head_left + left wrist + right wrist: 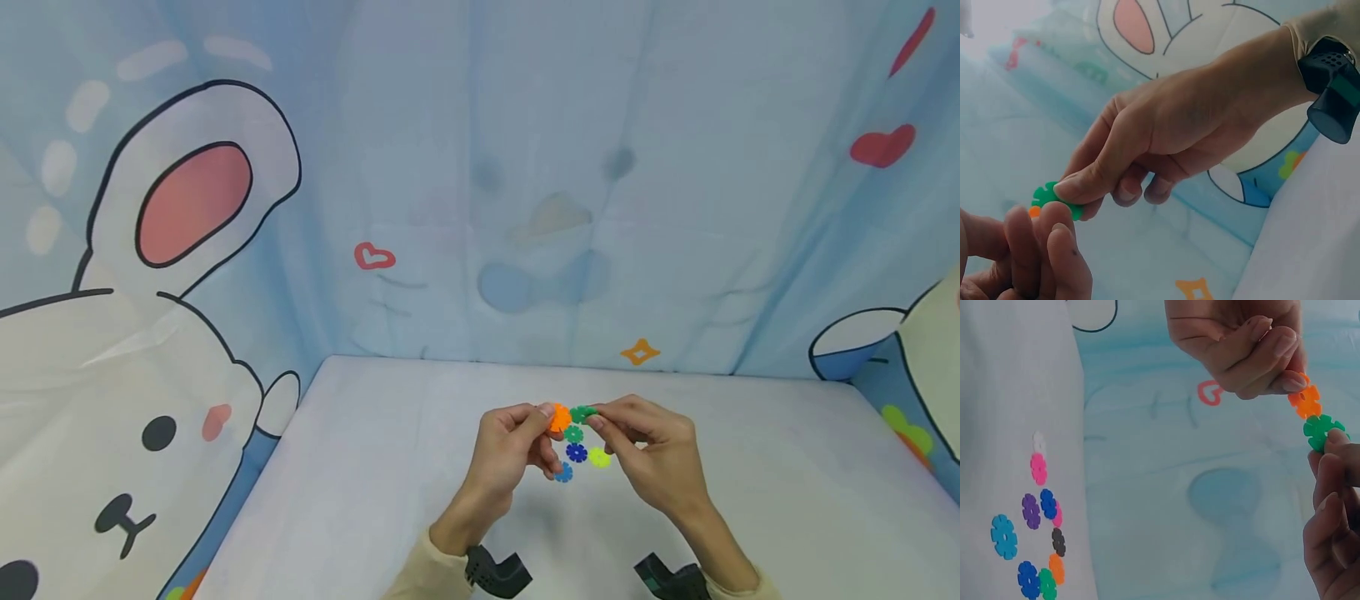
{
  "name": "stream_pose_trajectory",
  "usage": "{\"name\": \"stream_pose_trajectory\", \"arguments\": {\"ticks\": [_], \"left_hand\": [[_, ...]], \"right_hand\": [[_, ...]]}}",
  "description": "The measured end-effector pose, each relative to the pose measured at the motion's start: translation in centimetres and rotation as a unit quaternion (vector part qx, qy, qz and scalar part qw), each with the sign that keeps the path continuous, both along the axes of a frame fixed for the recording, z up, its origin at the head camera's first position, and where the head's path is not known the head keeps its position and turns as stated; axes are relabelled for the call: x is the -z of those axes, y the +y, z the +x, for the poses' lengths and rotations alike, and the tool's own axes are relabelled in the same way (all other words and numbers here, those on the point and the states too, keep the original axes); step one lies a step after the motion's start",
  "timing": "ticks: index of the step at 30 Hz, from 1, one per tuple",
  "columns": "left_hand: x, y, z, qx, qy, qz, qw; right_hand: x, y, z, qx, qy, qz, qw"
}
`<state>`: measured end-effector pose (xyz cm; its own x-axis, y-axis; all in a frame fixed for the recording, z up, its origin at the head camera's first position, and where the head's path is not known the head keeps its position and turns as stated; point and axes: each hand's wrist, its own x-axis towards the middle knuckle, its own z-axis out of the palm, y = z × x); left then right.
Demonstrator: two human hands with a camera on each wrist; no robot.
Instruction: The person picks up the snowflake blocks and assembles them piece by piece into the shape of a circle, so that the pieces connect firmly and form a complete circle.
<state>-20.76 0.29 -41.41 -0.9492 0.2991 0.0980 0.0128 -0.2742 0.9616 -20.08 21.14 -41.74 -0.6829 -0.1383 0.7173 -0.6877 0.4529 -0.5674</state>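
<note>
1. My left hand (517, 442) pinched the orange disc (558, 417) between thumb and forefinger; my right hand (652, 454) pinched the green disc (583, 412) the same way. Both were held above the table, the two discs edge to edge, touching at their notches.
2. Risk: slot misalignment. Seen from the right wrist, the orange disc (1305, 401) and green disc (1322, 431) met at their rims, but I couldn't tell whether the notches were actually seated. Pushing off-axis would probably have made one skid off.
3. Risk: grip. I held each piece by a small part of its edge only, so extra force could have flicked one out of my fingertips (1075, 187) and dropped it onto the loose pieces below.
4. Risk: a dropped disc might have rolled among the loose discs (1038, 544) and scattered them.
5. Surface: plain white table (360, 467), smooth, nothing to stop a roll. More discs lay just under my hands: green, dark blue, light blue, yellow-green.
6. Room: pale blue cartoon cloth backdrop (480, 167) on three sides, with a rabbit print (150, 333) on the left and red hearts scattered over it.
</note>
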Motion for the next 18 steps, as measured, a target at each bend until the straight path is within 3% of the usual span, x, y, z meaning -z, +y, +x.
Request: {"name": "stream_pose_trajectory", "arguments": {"ticks": [6,12,18], "left_hand": [[-0.1,0.0,-0.1,-0.001,0.02,-0.016,0.9997],[-0.2,-0.3,0.1,0.013,0.055,-0.041,0.9975],[-0.1,-0.1,0.3,0.033,0.086,-0.031,0.9953]], "right_hand": [[-0.1,-0.2,0.0,0.012,0.027,0.021,0.9993],[-0.2,-0.7,0.3,0.015,0.083,0.031,0.996],[0.0,-1.3,0.5,0.033,0.112,0.016,0.993]]}}
